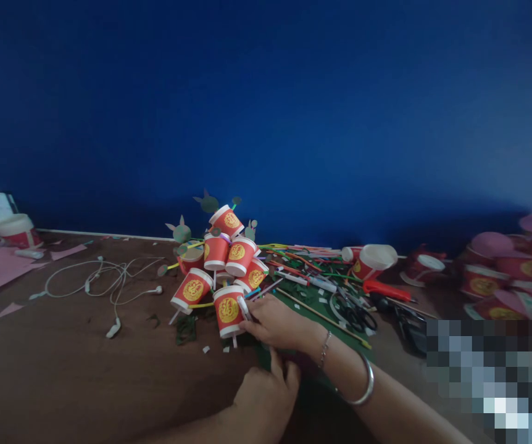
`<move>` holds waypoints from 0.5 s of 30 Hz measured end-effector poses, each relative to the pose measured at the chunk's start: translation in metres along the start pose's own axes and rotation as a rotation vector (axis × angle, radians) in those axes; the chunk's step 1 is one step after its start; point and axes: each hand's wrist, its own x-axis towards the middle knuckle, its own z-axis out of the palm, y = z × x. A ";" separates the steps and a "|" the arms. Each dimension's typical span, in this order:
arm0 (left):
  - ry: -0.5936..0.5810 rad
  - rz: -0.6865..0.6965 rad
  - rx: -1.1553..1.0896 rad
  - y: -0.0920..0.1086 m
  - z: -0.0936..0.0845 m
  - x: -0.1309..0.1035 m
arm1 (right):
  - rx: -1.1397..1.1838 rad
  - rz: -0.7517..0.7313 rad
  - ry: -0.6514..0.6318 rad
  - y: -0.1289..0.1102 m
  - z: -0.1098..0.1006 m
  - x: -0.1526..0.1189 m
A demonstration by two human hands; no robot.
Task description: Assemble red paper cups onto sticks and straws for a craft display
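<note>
Pinched at its right side by my right hand (273, 320), a red-and-white paper cup with yellow emblem (228, 311) fronts a piled cluster of similar cups (216, 251). I judge the cluster largely assembled; thin multicoloured straws (303, 250) lie loose, unused. Right forearm reaches leftward; left hand (266, 391) curls below, its grip undeterminable.

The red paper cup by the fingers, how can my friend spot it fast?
On the brown wooden table, find the middle cluster of red paper cups. At its front is the red paper cup, the only one with the bare right hand against it.
</note>
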 end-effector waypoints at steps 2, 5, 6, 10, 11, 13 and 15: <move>0.014 0.000 0.010 0.000 0.001 0.000 | 0.019 0.020 -0.003 0.001 -0.001 0.001; 0.012 -0.004 0.016 0.000 0.002 0.000 | 0.019 0.054 0.004 0.003 -0.003 0.002; 0.008 -0.002 0.015 0.000 0.002 -0.001 | 0.019 0.060 0.007 0.004 -0.003 0.002; -0.014 0.001 0.001 0.000 -0.001 -0.001 | 0.032 0.102 0.032 0.009 -0.001 0.004; -0.019 0.000 -0.003 0.000 -0.001 -0.001 | 0.035 0.117 0.040 0.010 0.000 0.004; -0.023 -0.006 -0.007 0.000 -0.002 -0.001 | 0.039 0.148 0.051 0.013 0.001 0.005; -0.017 -0.004 -0.009 0.000 -0.001 -0.001 | 0.057 0.177 0.060 0.015 0.002 0.005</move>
